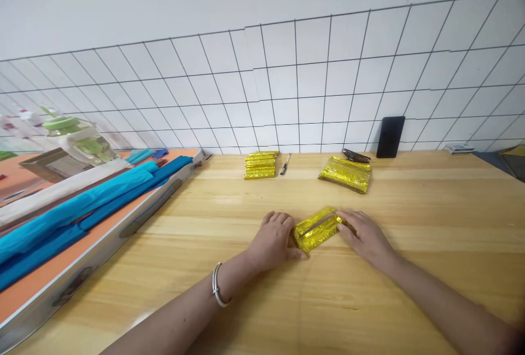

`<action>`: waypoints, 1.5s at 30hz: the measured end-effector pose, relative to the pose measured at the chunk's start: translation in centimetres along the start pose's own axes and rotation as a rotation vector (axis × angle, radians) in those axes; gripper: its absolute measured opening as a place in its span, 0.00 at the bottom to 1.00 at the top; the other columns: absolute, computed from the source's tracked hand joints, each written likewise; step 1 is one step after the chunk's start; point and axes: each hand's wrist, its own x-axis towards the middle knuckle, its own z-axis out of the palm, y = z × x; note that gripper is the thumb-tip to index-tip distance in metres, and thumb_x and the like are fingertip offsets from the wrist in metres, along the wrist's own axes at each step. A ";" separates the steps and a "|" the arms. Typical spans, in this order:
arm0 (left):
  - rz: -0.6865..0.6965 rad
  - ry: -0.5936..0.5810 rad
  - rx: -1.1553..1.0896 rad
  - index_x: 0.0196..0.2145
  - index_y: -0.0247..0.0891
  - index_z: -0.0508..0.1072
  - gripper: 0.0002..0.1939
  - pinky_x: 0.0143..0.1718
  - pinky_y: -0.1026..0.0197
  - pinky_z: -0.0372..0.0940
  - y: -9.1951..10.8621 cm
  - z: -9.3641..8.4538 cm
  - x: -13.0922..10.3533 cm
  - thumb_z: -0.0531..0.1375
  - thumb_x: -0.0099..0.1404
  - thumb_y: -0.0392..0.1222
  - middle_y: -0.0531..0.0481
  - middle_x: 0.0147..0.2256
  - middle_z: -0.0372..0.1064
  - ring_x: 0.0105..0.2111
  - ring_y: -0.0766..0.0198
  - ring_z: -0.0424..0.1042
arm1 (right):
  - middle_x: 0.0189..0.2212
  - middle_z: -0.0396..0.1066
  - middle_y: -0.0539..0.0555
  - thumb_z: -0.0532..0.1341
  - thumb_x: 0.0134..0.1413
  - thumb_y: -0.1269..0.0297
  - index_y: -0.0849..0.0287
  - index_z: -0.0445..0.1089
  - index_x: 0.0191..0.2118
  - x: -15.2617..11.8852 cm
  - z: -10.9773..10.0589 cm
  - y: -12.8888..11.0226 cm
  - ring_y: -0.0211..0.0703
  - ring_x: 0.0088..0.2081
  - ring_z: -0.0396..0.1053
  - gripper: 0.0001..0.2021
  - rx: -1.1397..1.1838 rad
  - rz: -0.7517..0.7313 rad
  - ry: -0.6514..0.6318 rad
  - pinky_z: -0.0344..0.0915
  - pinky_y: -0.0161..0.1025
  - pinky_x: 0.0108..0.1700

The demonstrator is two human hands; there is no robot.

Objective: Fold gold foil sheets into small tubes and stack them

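A folded piece of shiny gold foil paper [322,233] lies at a slant on the wooden table between my hands, with a dark gap along its middle fold. My left hand [275,239], a silver bangle on its wrist, grips the foil's left end with fingers curled and thumb at the near corner. At the right end, my right hand [364,233] pinches the foil's edge between thumb and fingers. Parts of both foil ends are hidden by my hands.
Rolled gold foil strips [261,166] lie farther back beside a pen [286,164]. A gold foil stack [346,174] touches a black hair clip [356,156]. A black phone [390,137] leans on the tiled wall. Blue rolled paper [106,188] lies on an orange surface at left.
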 end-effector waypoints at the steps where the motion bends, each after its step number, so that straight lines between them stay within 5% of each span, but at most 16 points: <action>1: 0.026 -0.010 0.010 0.36 0.38 0.67 0.33 0.49 0.49 0.52 -0.5 -0.3 0.4 0.60 0.45 0.70 0.46 0.38 0.64 0.41 0.54 0.62 | 0.46 0.69 0.57 0.51 0.59 0.61 0.57 0.64 0.51 -0.1 -0.1 -0.2 0.49 0.45 0.65 0.16 0.004 0.011 0.001 0.62 0.47 0.48; 5: 0.153 -0.057 0.060 0.44 0.43 0.68 0.31 0.53 0.49 0.48 -3.2 -1.3 2.3 0.64 0.47 0.63 0.47 0.45 0.65 0.47 0.52 0.61 | 0.44 0.70 0.56 0.51 0.58 0.62 0.56 0.66 0.49 -0.5 -0.2 -1.1 0.47 0.44 0.67 0.14 0.046 0.033 -0.014 0.64 0.45 0.46; 8: 0.212 -0.116 0.075 0.47 0.47 0.68 0.19 0.52 0.53 0.51 -5.2 -1.8 3.8 0.61 0.57 0.50 0.50 0.49 0.64 0.49 0.55 0.61 | 0.37 0.72 0.55 0.51 0.59 0.65 0.55 0.69 0.44 -1.2 -0.4 -3.1 0.44 0.38 0.68 0.12 0.105 -0.019 -0.086 0.65 0.41 0.40; 12: 0.241 -0.160 0.060 0.49 0.48 0.68 0.14 0.51 0.57 0.55 -6.8 -1.8 4.6 0.52 0.66 0.41 0.51 0.50 0.65 0.49 0.59 0.64 | 0.30 0.72 0.53 0.53 0.58 0.67 0.55 0.71 0.38 -2.0 -1.2 -6.4 0.40 0.34 0.68 0.10 0.225 -0.292 -0.343 0.63 0.37 0.39; 15: 0.241 -0.145 0.038 0.54 0.48 0.63 0.18 0.52 0.56 0.55 -7.3 -1.7 4.1 0.49 0.67 0.38 0.50 0.51 0.65 0.50 0.60 0.64 | 0.26 0.71 0.51 0.53 0.58 0.67 0.55 0.71 0.39 -2.1 -1.9 -7.2 0.38 0.31 0.67 0.09 0.271 -0.419 -0.411 0.62 0.37 0.39; 21: 0.081 -0.032 -0.044 0.59 0.40 0.55 0.22 0.55 0.55 0.54 -5.8 -1.3 2.3 0.47 0.69 0.43 0.45 0.57 0.58 0.55 0.59 0.58 | 0.28 0.71 0.53 0.52 0.60 0.66 0.56 0.70 0.44 -0.7 -2.3 -5.1 0.38 0.30 0.68 0.12 0.350 -0.208 -0.165 0.64 0.35 0.33; 26: 0.171 -0.091 -0.050 0.62 0.41 0.48 0.28 0.58 0.52 0.49 -3.7 -0.4 1.3 0.50 0.67 0.46 0.45 0.61 0.50 0.60 0.58 0.51 | 0.37 0.73 0.54 0.51 0.59 0.61 0.53 0.70 0.43 0.4 -2.0 -3.5 0.43 0.39 0.70 0.12 0.335 0.029 -0.129 0.68 0.38 0.40; 34: 0.240 -0.120 0.029 0.62 0.42 0.47 0.27 0.59 0.50 0.44 -4.1 0.4 0.8 0.46 0.68 0.49 0.45 0.62 0.46 0.62 0.56 0.47 | 0.55 0.62 0.57 0.52 0.59 0.61 0.57 0.60 0.57 3.0 -0.2 -1.4 0.48 0.56 0.59 0.21 0.046 -0.070 -0.241 0.58 0.48 0.57; 40: 0.238 -0.102 0.037 0.62 0.42 0.49 0.26 0.59 0.50 0.43 -4.2 0.4 0.6 0.45 0.69 0.50 0.46 0.62 0.47 0.61 0.57 0.48 | 0.60 0.55 0.58 0.49 0.61 0.59 0.58 0.54 0.60 6.8 1.9 -1.1 0.48 0.59 0.53 0.23 -0.074 -0.231 -0.317 0.54 0.50 0.59; 45: 0.230 -0.083 0.006 0.62 0.42 0.49 0.26 0.59 0.50 0.43 -4.4 0.6 0.6 0.46 0.69 0.49 0.46 0.62 0.48 0.61 0.57 0.47 | 0.58 0.58 0.55 0.50 0.61 0.57 0.53 0.56 0.60 7.2 2.8 -1.0 0.49 0.59 0.53 0.22 -0.175 -0.293 -0.345 0.54 0.52 0.57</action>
